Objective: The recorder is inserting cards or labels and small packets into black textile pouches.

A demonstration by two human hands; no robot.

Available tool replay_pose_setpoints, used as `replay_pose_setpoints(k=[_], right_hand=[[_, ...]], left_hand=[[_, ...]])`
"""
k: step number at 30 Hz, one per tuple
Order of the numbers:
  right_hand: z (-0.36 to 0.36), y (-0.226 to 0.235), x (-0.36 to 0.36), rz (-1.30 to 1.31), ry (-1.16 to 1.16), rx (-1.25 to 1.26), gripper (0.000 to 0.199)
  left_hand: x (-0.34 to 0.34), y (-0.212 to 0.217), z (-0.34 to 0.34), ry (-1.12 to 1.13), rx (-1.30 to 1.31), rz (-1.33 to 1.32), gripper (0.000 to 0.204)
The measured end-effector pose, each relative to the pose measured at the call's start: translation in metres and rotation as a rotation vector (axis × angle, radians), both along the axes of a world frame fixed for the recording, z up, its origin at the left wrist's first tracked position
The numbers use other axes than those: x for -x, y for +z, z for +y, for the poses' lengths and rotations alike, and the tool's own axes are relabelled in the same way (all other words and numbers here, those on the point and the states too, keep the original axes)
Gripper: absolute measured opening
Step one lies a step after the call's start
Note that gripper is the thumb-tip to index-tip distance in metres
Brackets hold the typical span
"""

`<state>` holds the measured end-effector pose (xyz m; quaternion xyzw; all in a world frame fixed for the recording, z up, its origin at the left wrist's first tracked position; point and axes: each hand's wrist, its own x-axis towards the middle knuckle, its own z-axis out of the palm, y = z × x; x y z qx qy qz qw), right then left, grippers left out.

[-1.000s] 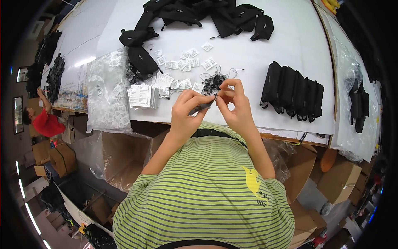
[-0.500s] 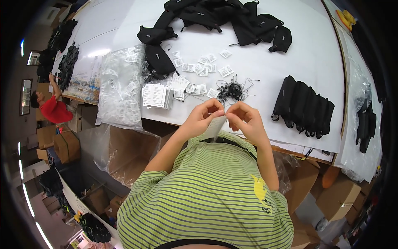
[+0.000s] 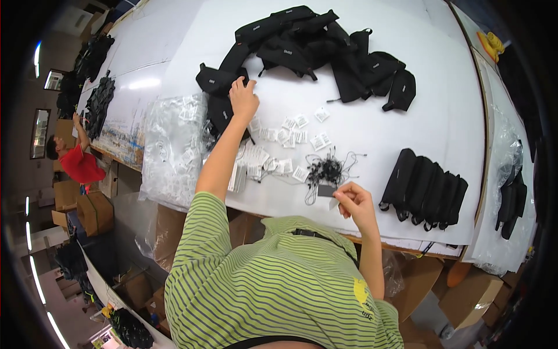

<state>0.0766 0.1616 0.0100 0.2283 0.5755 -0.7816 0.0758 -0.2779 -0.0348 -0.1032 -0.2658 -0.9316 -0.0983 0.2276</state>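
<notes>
My left hand (image 3: 244, 99) is stretched far forward with its fingers apart, at the edge of a small black bag (image 3: 216, 80) on the left of the pile. Whether the fingertips press on that bag is hard to make out. Close to my body, my right hand (image 3: 356, 203) pinches a hang tag (image 3: 326, 191) with a dark face; a pale corner shows below it. Just beyond that tag lies a tangle of black tag strings (image 3: 325, 170). Another black bag (image 3: 221, 113) lies under my left wrist, partly hidden by it.
Several black bags (image 3: 288, 52) form a heap at the far side. A row of black bags (image 3: 424, 189) stands at right. Small white label packets (image 3: 319, 141) lie mid-table, beside a clear plastic bag (image 3: 168, 151). A person in red (image 3: 81, 163) is at far left.
My hands have parted from their shared pinch on the tag. My left hand has gone forward to the black bags; my right keeps the tag and has moved slightly right. The view has shifted.
</notes>
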Motion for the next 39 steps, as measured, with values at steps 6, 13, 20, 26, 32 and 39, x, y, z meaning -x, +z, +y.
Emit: replay_pose_setpoints(k=[6,13,20,26,32,39], right_hand=[[0.012,-0.009,0.003,-0.093,-0.088,0.041,0.009],[0.010,-0.020,0.017,-0.110,-0.144,-0.031,0.010],[-0.023,-0.048,0.031,-0.069,-0.118,-0.398,0.013],[-0.037,-0.042,0.012,0.051,-0.126,-0.623,0.013],[-0.040,-0.034,-0.010,0.089,-0.052,-0.704,0.011],[-0.040,-0.036,-0.019,0.041,0.057,-0.744,0.012]], left_hand=[[0.059,-0.042,-0.014,0.069,0.287,-0.066,0.027],[-0.017,0.015,0.005,-0.359,-0.218,-0.240,0.024],[-0.200,0.043,0.011,-0.450,-0.622,-0.682,0.039],[-0.273,0.041,0.021,-0.233,-0.871,-1.009,0.014],[-0.281,0.051,0.013,-0.142,-0.832,-1.159,0.015],[-0.289,0.065,0.015,-0.244,-0.850,-1.001,0.008]])
